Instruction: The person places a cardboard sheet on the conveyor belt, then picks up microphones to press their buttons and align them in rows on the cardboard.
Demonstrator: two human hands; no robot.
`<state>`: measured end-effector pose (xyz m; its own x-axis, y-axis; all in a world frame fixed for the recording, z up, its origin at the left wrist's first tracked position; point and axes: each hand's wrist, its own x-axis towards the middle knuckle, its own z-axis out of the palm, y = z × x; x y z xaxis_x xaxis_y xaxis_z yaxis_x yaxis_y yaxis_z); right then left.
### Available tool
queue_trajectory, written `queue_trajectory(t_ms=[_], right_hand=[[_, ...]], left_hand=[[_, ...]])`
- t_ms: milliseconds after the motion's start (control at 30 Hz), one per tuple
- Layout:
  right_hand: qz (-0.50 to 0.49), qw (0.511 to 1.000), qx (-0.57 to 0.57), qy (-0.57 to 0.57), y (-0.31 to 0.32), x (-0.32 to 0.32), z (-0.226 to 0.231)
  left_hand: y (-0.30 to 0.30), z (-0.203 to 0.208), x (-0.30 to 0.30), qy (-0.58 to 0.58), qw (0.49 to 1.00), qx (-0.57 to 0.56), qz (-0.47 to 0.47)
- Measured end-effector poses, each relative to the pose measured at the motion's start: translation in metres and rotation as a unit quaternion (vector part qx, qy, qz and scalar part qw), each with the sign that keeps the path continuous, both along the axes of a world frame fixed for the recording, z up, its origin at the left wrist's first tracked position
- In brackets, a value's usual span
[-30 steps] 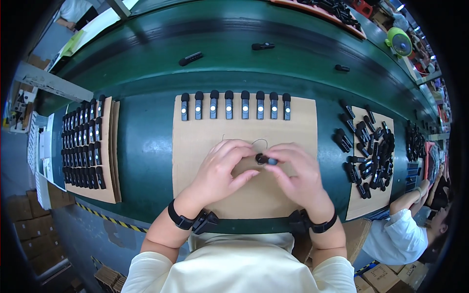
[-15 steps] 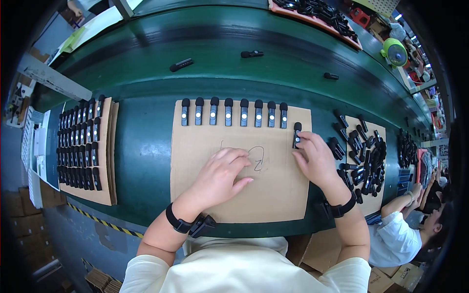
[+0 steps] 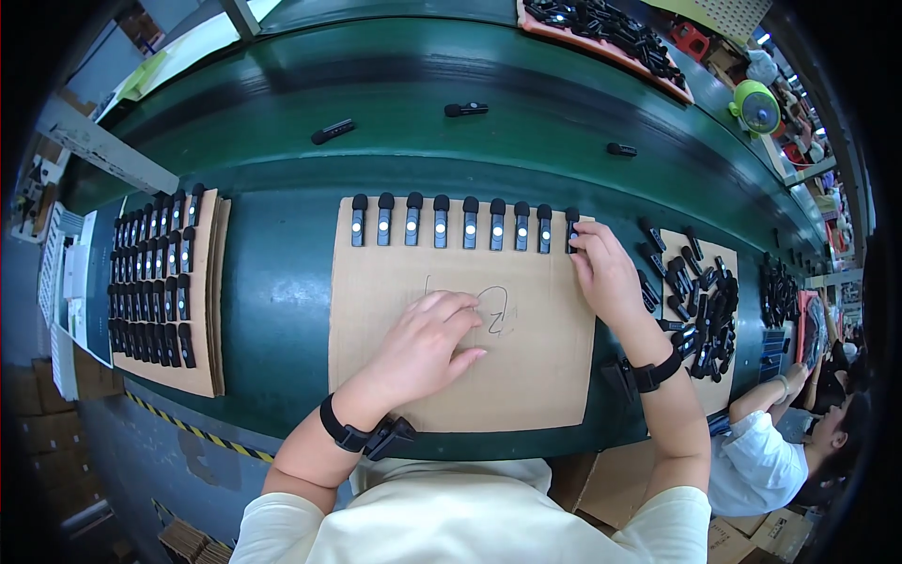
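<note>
In front of me a flat cardboard sheet (image 3: 451,385) lies on the green table. Along its far edge runs a row of several small black clip-on microphones (image 3: 441,226), foam heads pointing away from me, each with a pale round spot. At the right end of that row, my right hand (image 3: 609,273) pinches one more microphone (image 3: 572,226) between thumb and fingers, standing it in line with the others. Over the middle of the cardboard, next to a pen-drawn mark, my left hand (image 3: 427,338) rests with fingers loosely apart and nothing in them.
On the right, a jumbled heap of microphones (image 3: 695,301) covers another cardboard piece. Stacked cardboard sheets (image 3: 219,282) on the left carry neat rows of microphones. Beyond is a green conveyor belt (image 3: 395,66) with scattered microphones, a filled pink tray (image 3: 601,70) and a green fan (image 3: 756,106). Another person (image 3: 761,461) sits at right.
My right hand has moved away from me with its microphone, bringing it level with the row. The loose microphones on the belt have shifted left. My left hand has stayed nearly still.
</note>
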<state>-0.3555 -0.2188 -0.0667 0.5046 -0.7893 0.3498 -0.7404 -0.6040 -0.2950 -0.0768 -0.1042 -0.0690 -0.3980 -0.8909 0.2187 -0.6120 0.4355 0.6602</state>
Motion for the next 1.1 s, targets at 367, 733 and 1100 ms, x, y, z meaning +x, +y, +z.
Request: queue_trajectory(t_ms=[367,733,1100], right_hand=[[-0.048,0.994,0.034,-0.091,-0.016,-0.030,0.036],[-0.027,0.992,0.008,0.123,-0.141,-0.041,0.046],[-0.066,0.975,0.077,0.196,-0.214,-0.010,0.017]], left_hand=[[-0.001,0.009,0.005,0.039,0.999,0.024,-0.005],[-0.036,0.070,0.094,0.086,0.990,-0.056,0.099],[-0.162,0.022,0.215,-0.117,0.941,-0.063,0.310]])
